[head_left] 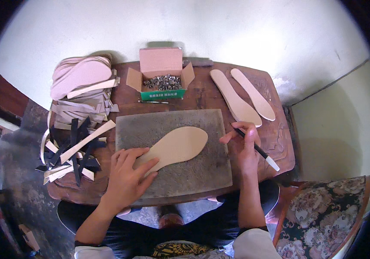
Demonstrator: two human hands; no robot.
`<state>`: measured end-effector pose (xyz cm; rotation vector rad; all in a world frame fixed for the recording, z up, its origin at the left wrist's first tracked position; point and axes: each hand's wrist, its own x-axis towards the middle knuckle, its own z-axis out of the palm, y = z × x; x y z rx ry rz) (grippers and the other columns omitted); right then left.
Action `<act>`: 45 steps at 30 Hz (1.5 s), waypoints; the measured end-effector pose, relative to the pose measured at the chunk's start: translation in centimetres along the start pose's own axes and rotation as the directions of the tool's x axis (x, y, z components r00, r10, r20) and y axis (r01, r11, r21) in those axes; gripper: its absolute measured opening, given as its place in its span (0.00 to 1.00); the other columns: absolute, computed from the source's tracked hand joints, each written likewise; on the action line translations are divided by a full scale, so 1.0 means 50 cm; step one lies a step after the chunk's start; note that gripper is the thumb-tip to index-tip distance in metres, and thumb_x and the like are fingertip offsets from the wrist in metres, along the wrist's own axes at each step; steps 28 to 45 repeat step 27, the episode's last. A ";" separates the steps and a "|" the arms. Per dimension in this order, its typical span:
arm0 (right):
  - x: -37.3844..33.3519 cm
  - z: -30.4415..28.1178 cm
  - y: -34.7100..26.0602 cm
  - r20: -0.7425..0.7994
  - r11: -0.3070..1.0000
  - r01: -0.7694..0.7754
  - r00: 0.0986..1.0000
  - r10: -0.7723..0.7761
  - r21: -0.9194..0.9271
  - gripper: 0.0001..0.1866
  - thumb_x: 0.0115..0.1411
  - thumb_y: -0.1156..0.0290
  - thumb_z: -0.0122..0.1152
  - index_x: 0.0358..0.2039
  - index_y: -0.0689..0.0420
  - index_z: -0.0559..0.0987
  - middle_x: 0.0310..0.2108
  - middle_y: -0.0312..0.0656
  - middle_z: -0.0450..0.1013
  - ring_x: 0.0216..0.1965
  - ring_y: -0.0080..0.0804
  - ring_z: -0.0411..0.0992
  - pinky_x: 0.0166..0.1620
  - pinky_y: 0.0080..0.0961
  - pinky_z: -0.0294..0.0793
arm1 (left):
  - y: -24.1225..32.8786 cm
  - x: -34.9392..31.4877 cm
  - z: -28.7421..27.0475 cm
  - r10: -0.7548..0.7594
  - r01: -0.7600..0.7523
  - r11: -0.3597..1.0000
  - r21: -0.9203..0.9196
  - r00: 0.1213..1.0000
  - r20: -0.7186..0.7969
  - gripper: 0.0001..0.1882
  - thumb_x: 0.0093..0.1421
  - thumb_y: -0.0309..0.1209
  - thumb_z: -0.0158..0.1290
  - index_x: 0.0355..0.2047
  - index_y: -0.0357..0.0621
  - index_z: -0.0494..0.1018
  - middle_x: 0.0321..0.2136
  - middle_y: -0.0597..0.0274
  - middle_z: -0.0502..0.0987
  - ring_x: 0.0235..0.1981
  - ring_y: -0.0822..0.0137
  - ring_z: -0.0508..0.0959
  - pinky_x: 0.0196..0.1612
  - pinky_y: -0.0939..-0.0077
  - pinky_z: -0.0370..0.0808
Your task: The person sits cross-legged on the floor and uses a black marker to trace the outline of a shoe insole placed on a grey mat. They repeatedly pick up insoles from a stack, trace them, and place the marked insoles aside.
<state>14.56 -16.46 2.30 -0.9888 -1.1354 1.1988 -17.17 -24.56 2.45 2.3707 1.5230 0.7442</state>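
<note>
Tan insole lies pinned under flat left hand; right hand grips pen.

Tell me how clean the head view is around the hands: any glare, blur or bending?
Head view: soft even light, no glare; left hand on the tan insole and right hand holding the pen look sharp; table edges bow near the dark fisheye rim.

A tan, sole-shaped insole is laid flat at the centre of the frame on a grey mat, its broad toe end turned to the upper right and its narrow heel to the lower left. A slim black pen (white-tipped at its lower right end) is held slanted just right of centre.
</note>
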 end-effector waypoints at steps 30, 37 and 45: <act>-0.029 -0.056 -0.121 0.346 0.664 0.380 0.919 -0.190 -0.644 0.41 0.46 0.59 0.81 0.61 0.53 0.72 0.57 0.53 0.70 0.61 0.54 0.68 0.64 0.44 0.67 | 0.035 0.189 0.005 0.140 -0.150 0.982 -0.114 0.986 -0.092 0.37 0.49 0.34 0.73 0.61 0.49 0.75 0.60 0.50 0.73 0.61 0.49 0.72 0.67 0.55 0.66; -0.029 -0.056 -0.121 0.346 0.664 0.380 0.919 -0.190 -0.644 0.41 0.46 0.59 0.81 0.61 0.53 0.72 0.57 0.53 0.70 0.61 0.54 0.68 0.64 0.44 0.67 | 0.035 0.189 0.005 0.140 -0.150 0.982 -0.114 0.986 -0.092 0.37 0.49 0.34 0.73 0.61 0.49 0.75 0.60 0.50 0.73 0.61 0.49 0.72 0.67 0.55 0.66; -0.029 -0.056 -0.121 0.346 0.664 0.380 0.919 -0.190 -0.644 0.41 0.46 0.59 0.81 0.61 0.53 0.72 0.57 0.53 0.70 0.61 0.54 0.68 0.64 0.44 0.67 | 0.035 0.189 0.005 0.140 -0.150 0.982 -0.114 0.986 -0.092 0.37 0.49 0.34 0.73 0.61 0.49 0.75 0.60 0.50 0.73 0.61 0.49 0.72 0.67 0.55 0.66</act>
